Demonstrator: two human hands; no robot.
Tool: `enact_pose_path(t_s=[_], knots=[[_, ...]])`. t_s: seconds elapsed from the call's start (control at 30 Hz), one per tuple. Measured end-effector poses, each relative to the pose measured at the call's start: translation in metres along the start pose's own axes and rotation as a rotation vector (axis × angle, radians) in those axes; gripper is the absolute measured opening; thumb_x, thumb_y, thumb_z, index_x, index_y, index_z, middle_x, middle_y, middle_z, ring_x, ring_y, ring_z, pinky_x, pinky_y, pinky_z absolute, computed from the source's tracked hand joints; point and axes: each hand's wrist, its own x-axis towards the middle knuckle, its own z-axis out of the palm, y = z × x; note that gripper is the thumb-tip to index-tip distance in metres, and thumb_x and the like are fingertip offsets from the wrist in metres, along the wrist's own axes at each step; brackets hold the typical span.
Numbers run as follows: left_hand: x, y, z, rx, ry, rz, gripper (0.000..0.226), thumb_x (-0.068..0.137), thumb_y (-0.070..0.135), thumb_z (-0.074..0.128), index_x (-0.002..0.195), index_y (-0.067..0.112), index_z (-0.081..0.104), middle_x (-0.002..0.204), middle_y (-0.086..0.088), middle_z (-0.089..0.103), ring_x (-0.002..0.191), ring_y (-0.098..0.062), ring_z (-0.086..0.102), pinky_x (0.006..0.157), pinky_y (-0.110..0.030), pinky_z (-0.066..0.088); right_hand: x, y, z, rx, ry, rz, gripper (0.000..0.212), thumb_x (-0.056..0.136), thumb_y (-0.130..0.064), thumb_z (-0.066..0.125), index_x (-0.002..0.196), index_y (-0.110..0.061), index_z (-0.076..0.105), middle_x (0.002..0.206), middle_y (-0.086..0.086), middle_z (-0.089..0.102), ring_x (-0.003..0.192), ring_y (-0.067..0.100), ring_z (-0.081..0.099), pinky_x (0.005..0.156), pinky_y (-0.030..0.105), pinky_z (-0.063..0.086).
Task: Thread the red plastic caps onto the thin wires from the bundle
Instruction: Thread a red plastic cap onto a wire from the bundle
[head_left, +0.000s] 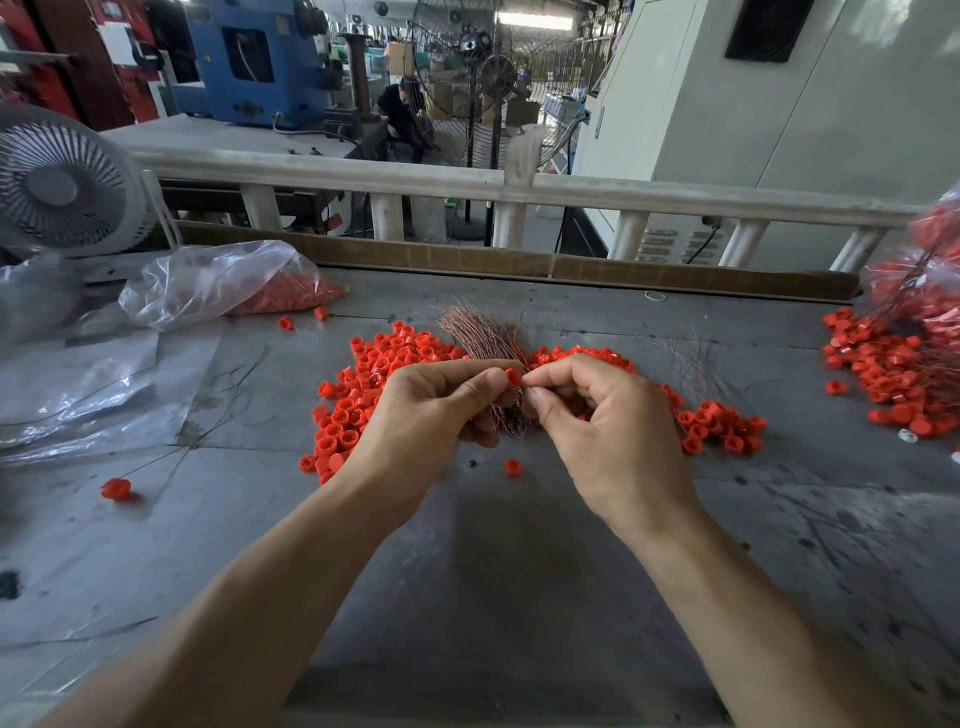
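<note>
My left hand (431, 410) grips a bundle of thin copper-coloured wires (480, 332) that fans out above the fist, and pinches a red plastic cap (513, 376) between thumb and forefinger. My right hand (597, 415) meets it from the right, its thumb and forefinger pinched at the cap, apparently on a single wire too fine to make out. A loose pile of red caps (374, 384) covers the grey table (519, 545) behind and beside both hands. The bundle's lower ends poke out below my left fist.
A clear plastic bag of red caps (234, 286) lies at the back left beside a white fan (57, 187). At the right edge is a heap of caps strung on wires (898, 374). Stray caps (115, 488) and loose wires lie on the table. A low rail (467, 182) borders the far side.
</note>
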Motion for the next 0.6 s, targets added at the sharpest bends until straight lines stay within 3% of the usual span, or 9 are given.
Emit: enact_pose_path(t_s=[0.23, 0.5, 0.6], knots=[[0.0025, -0.0017, -0.0015, -0.129, -0.055, -0.038, 0.022, 0.097, 0.003, 0.060, 0.105, 0.012, 0.079, 0.078, -0.005, 0.070, 0.071, -0.017, 0.060, 0.069, -0.027, 0.059, 0.0009, 0.0008, 0.0013, 0.089, -0.016, 0.054, 0.017, 0.091, -0.015, 0.076, 0.086, -0.031, 0.073, 0.083, -0.021, 0.074, 0.080, -0.002, 0.071, 0.069, 0.009, 0.051], [0.0056, -0.0033, -0.0052, -0.361, -0.098, -0.092, 0.023, 0.081, 0.009, 0.068, 0.101, 0.006, 0.078, 0.090, -0.015, 0.074, 0.075, -0.017, 0.070, 0.075, -0.035, 0.062, 0.0023, 0.0011, 0.0020, 0.226, -0.056, 0.133, 0.011, 0.096, -0.019, 0.071, 0.087, -0.025, 0.073, 0.073, -0.014, 0.073, 0.065, -0.001, 0.066, 0.059, 0.011, 0.046], [0.0063, -0.0026, -0.0071, -0.368, -0.110, -0.096, 0.029, 0.082, 0.008, 0.067, 0.108, 0.005, 0.077, 0.090, -0.014, 0.075, 0.077, -0.019, 0.071, 0.082, -0.041, 0.063, 0.0019, 0.0004, 0.0017, 0.252, -0.075, 0.120, 0.011, 0.097, -0.018, 0.070, 0.088, -0.024, 0.073, 0.078, -0.011, 0.075, 0.072, 0.001, 0.069, 0.063, 0.015, 0.049]])
